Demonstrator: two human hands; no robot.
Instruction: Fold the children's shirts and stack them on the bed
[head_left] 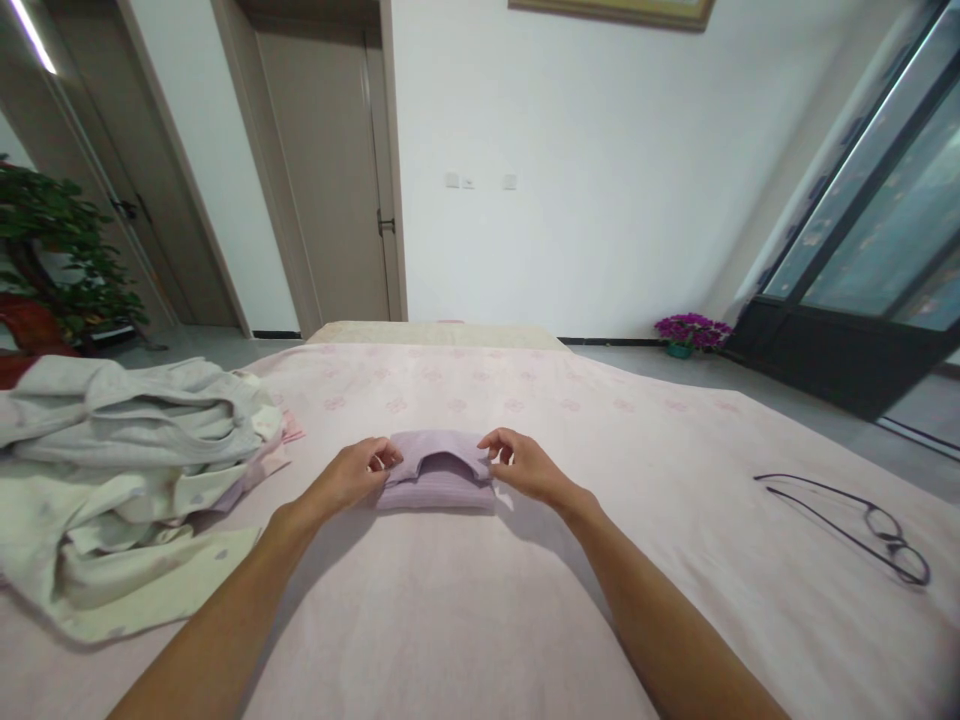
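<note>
A small folded lilac garment (439, 495) with a fine-striped lower part lies flat on the pink bedsheet (465, 620). Its upper layer arches up in the middle, leaving a curved gap that looks like a neckline or pocket opening. At the left edge, my left hand (358, 472) has its thumb and fingers closed on the fabric. My right hand (527, 466) pinches the right edge, with its other fingers curled. The exact grip of the fingertips is partly hidden by the hands.
A heap of grey and pale green clothes (142, 420) lies at the left. Black-framed glasses (892, 540) rest on the bed at the right. Beyond the bed are a door (322, 170), a leafy plant (56, 240) and purple flowers (691, 330).
</note>
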